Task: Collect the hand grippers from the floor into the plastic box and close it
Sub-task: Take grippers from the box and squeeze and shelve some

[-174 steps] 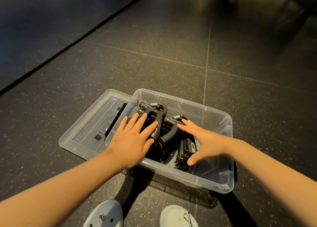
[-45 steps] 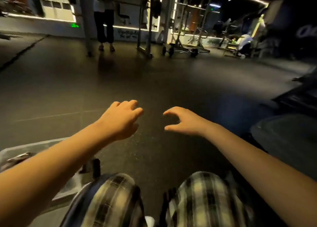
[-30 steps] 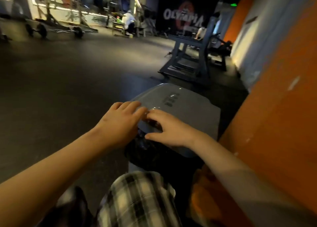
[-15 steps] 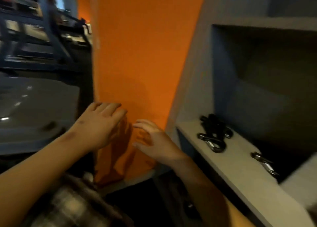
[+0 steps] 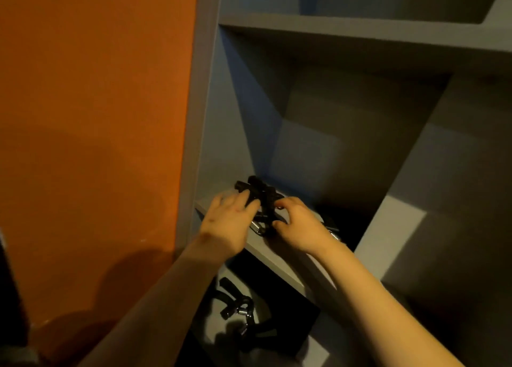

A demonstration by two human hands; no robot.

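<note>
A small pile of black hand grippers point(image 5: 259, 190) with metal springs lies on a grey shelf board point(image 5: 273, 251). My left hand point(image 5: 230, 222) lies against the pile's left side, fingers stretched onto it. From the right, my right hand point(image 5: 300, 229) curls its index finger and thumb round the pile. Another hand gripper point(image 5: 238, 309) lies on the lower shelf, below my left forearm. A metal spring end point(image 5: 333, 233) shows just right of my right hand. The plastic box is out of view.
The grey shelving unit point(image 5: 360, 33) has deep dark compartments above and to the right. An orange wall panel point(image 5: 91, 117) fills the left side, next to the shelf's upright.
The view has turned from the box on the gym floor to the shelving. Both hands have moved from in front of the orange panel onto the grippers on the shelf.
</note>
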